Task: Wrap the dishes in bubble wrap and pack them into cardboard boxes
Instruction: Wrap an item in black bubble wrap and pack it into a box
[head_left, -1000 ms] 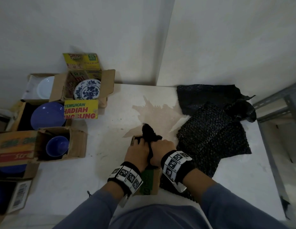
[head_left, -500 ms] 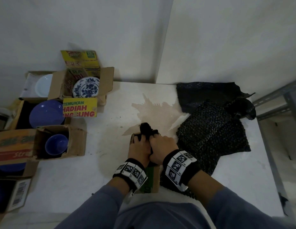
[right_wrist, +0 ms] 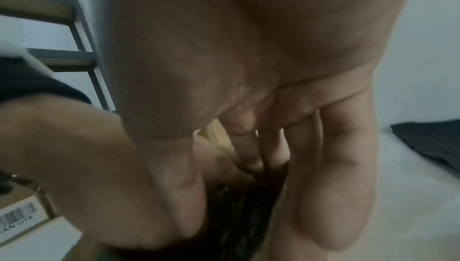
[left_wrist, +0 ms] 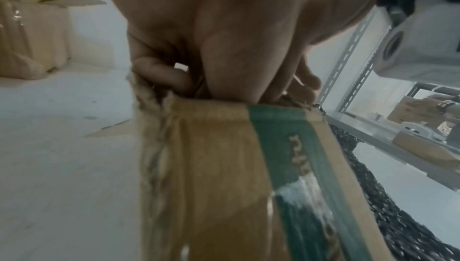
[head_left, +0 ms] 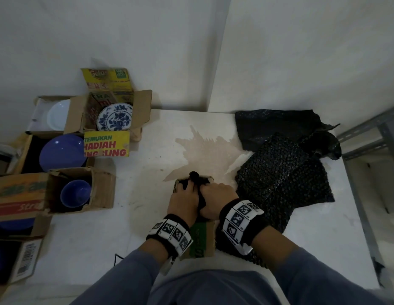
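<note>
A small brown cardboard box with green print (head_left: 202, 237) (left_wrist: 211, 167) stands on the white table (head_left: 103, 238) right in front of me. A bundle of black bubble wrap (head_left: 195, 176) (right_wrist: 239, 216) sticks out of its open top; the dish inside is hidden. My left hand (head_left: 184, 198) (left_wrist: 224, 88) is on the bundle's left side, with its fingers curled down into the box mouth. From the right, my right hand (head_left: 215, 198) (right_wrist: 248, 176) holds the wrap between thumb and fingers. The hands touch each other.
Loose black bubble wrap sheets (head_left: 279, 177) lie right of the box. Open cartons at the left hold a blue-flowered plate (head_left: 114, 117), a white plate (head_left: 58, 115), a blue plate (head_left: 61, 153) and a blue cup (head_left: 75, 193). A metal shelf frame (head_left: 367, 139) stands at the right.
Both hands have pushed the black bundle lower into the box, so less of its twisted top shows above the rim. The box itself has stayed in place.
</note>
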`<state>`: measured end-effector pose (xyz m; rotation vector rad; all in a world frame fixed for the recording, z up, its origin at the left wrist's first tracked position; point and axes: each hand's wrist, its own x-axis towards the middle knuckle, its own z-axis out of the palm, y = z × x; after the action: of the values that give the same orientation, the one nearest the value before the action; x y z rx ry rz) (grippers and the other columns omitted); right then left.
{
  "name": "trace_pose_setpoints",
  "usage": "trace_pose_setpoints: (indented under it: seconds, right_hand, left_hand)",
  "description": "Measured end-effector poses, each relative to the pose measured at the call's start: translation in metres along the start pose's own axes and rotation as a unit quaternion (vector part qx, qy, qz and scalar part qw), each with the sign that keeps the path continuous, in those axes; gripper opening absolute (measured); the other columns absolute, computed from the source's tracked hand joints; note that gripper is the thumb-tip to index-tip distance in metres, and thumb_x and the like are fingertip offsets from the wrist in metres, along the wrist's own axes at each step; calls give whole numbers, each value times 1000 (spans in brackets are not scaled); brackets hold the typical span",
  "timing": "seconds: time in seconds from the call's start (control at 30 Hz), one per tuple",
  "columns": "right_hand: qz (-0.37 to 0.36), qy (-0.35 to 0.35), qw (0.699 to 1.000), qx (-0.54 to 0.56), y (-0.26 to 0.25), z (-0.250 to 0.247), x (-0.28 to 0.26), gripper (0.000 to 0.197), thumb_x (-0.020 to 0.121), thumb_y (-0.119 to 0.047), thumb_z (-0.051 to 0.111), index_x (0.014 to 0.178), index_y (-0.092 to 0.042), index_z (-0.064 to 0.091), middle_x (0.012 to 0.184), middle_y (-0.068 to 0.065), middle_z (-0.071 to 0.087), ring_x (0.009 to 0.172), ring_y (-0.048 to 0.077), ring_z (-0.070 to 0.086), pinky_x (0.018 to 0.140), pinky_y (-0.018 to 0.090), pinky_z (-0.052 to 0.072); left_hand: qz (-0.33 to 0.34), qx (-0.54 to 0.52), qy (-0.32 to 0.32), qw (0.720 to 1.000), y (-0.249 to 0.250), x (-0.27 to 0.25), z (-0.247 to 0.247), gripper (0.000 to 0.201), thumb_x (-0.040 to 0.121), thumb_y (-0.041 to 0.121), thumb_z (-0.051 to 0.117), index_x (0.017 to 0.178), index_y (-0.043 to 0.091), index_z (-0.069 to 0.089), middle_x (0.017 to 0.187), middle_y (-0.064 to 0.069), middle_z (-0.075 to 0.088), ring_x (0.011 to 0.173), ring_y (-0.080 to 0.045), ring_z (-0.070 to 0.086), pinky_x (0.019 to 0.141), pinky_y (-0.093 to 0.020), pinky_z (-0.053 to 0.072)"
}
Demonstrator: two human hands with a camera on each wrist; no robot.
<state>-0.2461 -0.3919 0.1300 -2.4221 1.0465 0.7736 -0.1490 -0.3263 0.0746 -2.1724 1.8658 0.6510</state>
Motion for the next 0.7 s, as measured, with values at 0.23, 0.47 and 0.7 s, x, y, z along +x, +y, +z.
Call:
trace_pose_setpoints:
  seconds: [0.23, 0.47, 0.7]
  right_hand:
    - [4, -17, 1000, -20, 0, 0, 8, 43, 86, -31, 62, 122, -11, 50, 122, 10, 55, 101, 30, 60, 70, 35, 43]
    - [16, -32, 999, -3, -5, 15, 6, 79, 81, -36, 70, 144, -8, 30, 142, 11, 38, 113, 30, 55, 76, 37, 46]
    - [4, 56, 998, -1, 1, -1, -2, 41, 84, -28, 60, 121, -14, 50, 121, 7, 57, 97, 29, 61, 67, 32, 38]
  left_hand:
    - [23, -32, 15, 999, -8, 3, -3, 51, 94, 21, 51, 143, 15, 37, 144, -6, 39, 122, -29, 47, 86, -37, 50]
    - [21, -74, 59, 995, -11, -7, 7, 53, 89, 17, 58, 140, 12, 42, 141, -5, 43, 102, -28, 60, 63, -37, 55]
    - [-3, 17, 5, 1000, 6, -3, 0, 63, 98, 28, 48, 151, 10, 18, 151, -11, 20, 129, -36, 35, 95, -37, 47]
